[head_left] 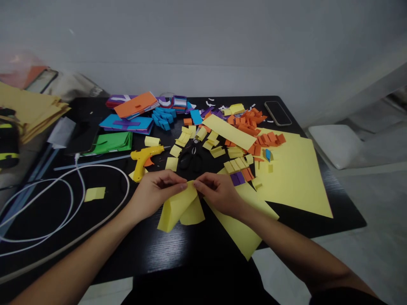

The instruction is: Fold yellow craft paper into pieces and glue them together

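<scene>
Near the front of the black table, my left hand (pixel 158 189) and my right hand (pixel 219 192) pinch the top edge of a folded piece of yellow paper (pixel 176 206). Both hands are closed, thumbs and forefingers almost meeting. The lower part of the paper hangs toward me, with a second yellow flap (pixel 192 212) beside it. Just beyond my hands lie black-handled scissors (pixel 191 159), partly ringed by small yellow paper pieces (pixel 172 163). A yellow glue gun (pixel 144 160) rests left of the scissors. Under my right forearm is a large yellow sheet (pixel 246 235).
Folded paper in orange (pixel 136 106), blue (pixel 127 123) and green (pixel 111 142) is stacked at the back left. Orange folded pieces (pixel 249 120) pile up at the back right, near a phone (pixel 277 113). A white cable (pixel 127 186) loops across the left side. More yellow sheets (pixel 295 173) lie right.
</scene>
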`<state>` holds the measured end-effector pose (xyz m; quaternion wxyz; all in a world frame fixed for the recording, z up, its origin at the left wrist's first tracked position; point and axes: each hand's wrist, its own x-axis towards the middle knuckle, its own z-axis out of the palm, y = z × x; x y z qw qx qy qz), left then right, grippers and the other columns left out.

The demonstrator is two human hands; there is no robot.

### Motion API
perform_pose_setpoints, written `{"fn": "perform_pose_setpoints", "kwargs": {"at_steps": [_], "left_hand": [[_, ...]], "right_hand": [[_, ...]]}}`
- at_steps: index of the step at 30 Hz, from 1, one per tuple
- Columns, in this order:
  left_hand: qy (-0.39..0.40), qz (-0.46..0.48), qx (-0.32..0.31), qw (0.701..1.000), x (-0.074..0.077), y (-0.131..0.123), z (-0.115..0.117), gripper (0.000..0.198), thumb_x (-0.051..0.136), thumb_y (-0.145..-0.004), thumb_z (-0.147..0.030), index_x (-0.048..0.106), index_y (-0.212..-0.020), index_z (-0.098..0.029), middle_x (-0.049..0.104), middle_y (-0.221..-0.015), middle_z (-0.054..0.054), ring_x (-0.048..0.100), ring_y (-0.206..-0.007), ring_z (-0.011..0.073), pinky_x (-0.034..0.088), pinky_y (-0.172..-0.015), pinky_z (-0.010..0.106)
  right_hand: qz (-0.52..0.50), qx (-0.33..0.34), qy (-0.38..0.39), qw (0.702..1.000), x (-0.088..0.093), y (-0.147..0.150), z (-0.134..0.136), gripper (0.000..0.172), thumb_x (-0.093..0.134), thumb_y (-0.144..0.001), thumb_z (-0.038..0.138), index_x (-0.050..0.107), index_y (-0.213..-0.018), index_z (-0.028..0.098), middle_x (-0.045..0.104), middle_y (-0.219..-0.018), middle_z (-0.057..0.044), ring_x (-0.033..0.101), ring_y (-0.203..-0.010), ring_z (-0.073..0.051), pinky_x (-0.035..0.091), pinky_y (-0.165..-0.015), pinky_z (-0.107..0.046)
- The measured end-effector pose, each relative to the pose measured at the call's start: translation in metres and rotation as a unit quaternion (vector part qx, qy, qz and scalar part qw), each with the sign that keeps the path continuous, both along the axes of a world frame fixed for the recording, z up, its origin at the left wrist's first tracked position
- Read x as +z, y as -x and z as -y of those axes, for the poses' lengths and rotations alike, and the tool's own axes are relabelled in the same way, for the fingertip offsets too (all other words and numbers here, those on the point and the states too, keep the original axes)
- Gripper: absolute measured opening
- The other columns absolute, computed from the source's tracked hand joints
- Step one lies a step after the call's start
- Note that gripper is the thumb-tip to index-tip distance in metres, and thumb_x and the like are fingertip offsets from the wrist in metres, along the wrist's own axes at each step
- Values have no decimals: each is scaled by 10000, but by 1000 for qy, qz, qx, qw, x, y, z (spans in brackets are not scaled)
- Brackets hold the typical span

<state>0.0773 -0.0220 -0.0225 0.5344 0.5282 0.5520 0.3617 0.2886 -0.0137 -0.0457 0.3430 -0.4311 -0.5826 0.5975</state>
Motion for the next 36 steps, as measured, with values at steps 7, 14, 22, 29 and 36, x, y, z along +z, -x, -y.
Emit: {"fn": "perform_pose_setpoints", "kwargs": {"at_steps": [7,14,22,29,36], "left_hand": [[-17,4,2,1000,1,1,-3,268,797,-812,-442,777,-890,-186,795,-819,48,740,-769,200,589,-690,283],[-33,22,-5,999,6,11,-4,238,628,-914,-327,713,-1104,-212,749,-1124,64,716,-1022,231,603,-790,301],[-111,-1,-143,983,2,19,2,500,599,-777,-47,588,-1236,-245,544,-1450,121,681,-1131,233,595,-855,318],[-188,-119,-204,953,2,19,0,268,654,-854,-123,574,-1083,-237,559,-1347,105,639,-1103,227,572,-790,297],[-147,-115,-218,958,0,19,0,235,694,-834,-143,507,-952,-225,581,-1261,77,630,-937,172,573,-785,311]], "right_hand": [[-27,3,-9,1000,3,-1,-3,321,727,-875,274,705,-1193,228,755,-837,-11,681,-712,-142,533,-649,-252],[-79,-42,17,996,-4,-2,-10,304,680,-867,238,725,-1168,245,753,-1017,-35,719,-921,-176,592,-778,-299],[-113,-20,75,991,-1,-1,-10,286,652,-838,207,679,-1119,249,696,-1000,-15,696,-856,-153,610,-722,-279],[-57,28,-21,998,-5,-5,-9,309,596,-667,55,573,-928,217,602,-1021,-20,644,-880,-149,544,-696,-234],[74,149,-161,973,9,-15,-13,320,750,-652,83,539,-849,219,611,-1119,-66,626,-969,-194,535,-707,-250]]}}
